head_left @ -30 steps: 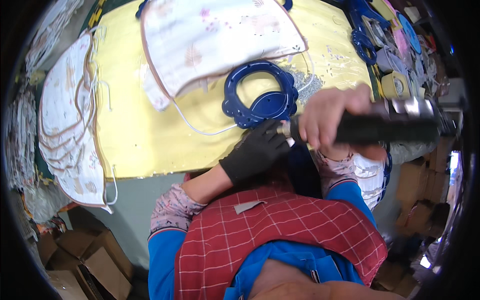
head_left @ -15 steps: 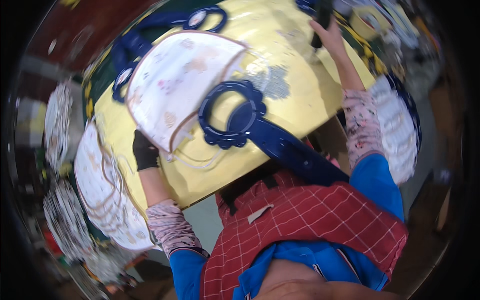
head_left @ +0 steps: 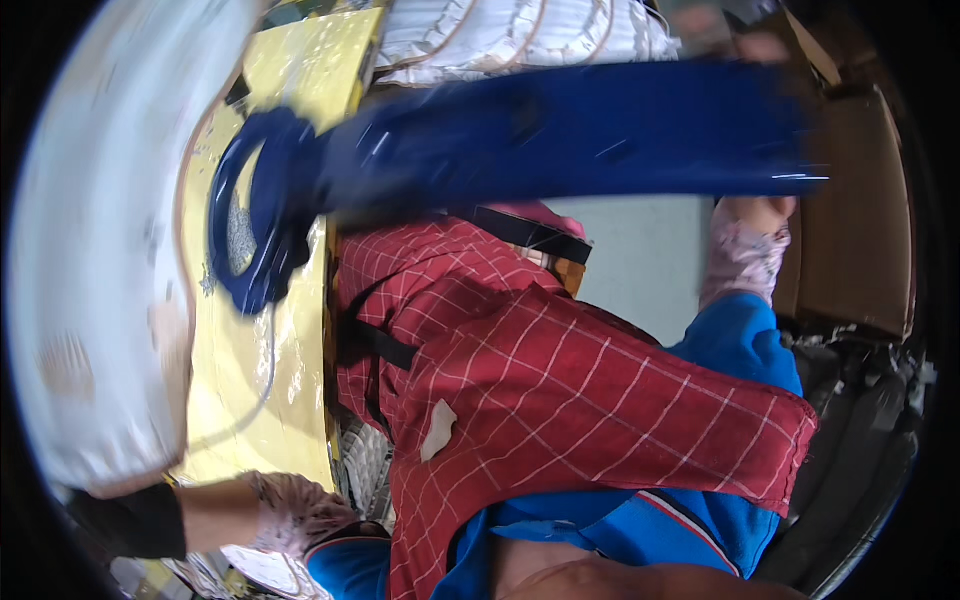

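At the far left, a large white printed fabric piece with brown edging (head_left: 105, 240) is raised close to view, blurred. My left hand (head_left: 130, 522), in a dark glove, is at its lower edge and appears to grip it; the fingertips are lost in shadow. A glossy dark blue strap (head_left: 580, 130) with a scalloped ring (head_left: 255, 215) at its left end spans the upper middle, smeared by motion. Behind the strap's right end is my right hand (head_left: 768, 208), mostly hidden. Blurred fingers show above the strap; what they hold cannot be made out.
The yellow-covered table (head_left: 260, 400) runs down the left, with a thin white cord lying across it. Stacked white edged fabric pieces (head_left: 510, 35) are at the top. A cardboard box (head_left: 860, 220) stands at right, above dark bagged material (head_left: 850, 450).
My view has turned right, toward the box. The white fabric piece has come up off the table. My right hand has left the dark tool's place at the table's far side and swung right.
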Demonstrator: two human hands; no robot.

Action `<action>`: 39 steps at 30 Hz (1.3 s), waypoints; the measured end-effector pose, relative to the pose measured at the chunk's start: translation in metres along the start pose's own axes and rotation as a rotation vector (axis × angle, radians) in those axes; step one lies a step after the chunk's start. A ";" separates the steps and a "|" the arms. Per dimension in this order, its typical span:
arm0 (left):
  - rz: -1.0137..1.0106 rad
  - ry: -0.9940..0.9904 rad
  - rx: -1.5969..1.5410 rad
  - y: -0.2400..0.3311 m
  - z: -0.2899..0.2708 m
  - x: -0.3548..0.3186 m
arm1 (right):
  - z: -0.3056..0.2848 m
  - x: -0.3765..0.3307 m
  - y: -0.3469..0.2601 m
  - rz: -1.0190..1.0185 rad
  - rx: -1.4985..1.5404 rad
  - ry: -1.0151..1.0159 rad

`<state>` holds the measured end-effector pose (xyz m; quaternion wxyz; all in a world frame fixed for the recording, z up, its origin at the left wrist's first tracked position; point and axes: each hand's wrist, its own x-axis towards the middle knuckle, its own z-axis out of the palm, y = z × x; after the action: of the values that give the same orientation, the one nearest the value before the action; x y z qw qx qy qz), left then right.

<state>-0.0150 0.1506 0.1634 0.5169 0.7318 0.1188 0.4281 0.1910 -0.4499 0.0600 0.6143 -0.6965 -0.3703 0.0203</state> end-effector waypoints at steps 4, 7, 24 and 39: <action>0.120 -0.557 -0.044 0.003 0.153 0.027 | -0.029 -0.021 -0.037 -0.172 -0.371 0.613; 0.202 -0.966 -0.161 -0.005 0.278 0.009 | -0.046 -0.022 -0.047 -0.297 -0.547 0.887; 0.218 -1.193 0.153 -0.110 0.417 -0.077 | -0.012 0.008 0.066 0.111 -0.668 0.750; -0.092 -1.086 0.321 -0.107 0.148 -0.045 | -0.083 -0.113 0.209 0.860 -0.894 -0.152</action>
<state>0.0979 0.0727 0.0340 0.4042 0.9104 -0.0685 -0.0560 0.2516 -0.5749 -0.1494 0.1721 -0.9696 -0.0720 0.1584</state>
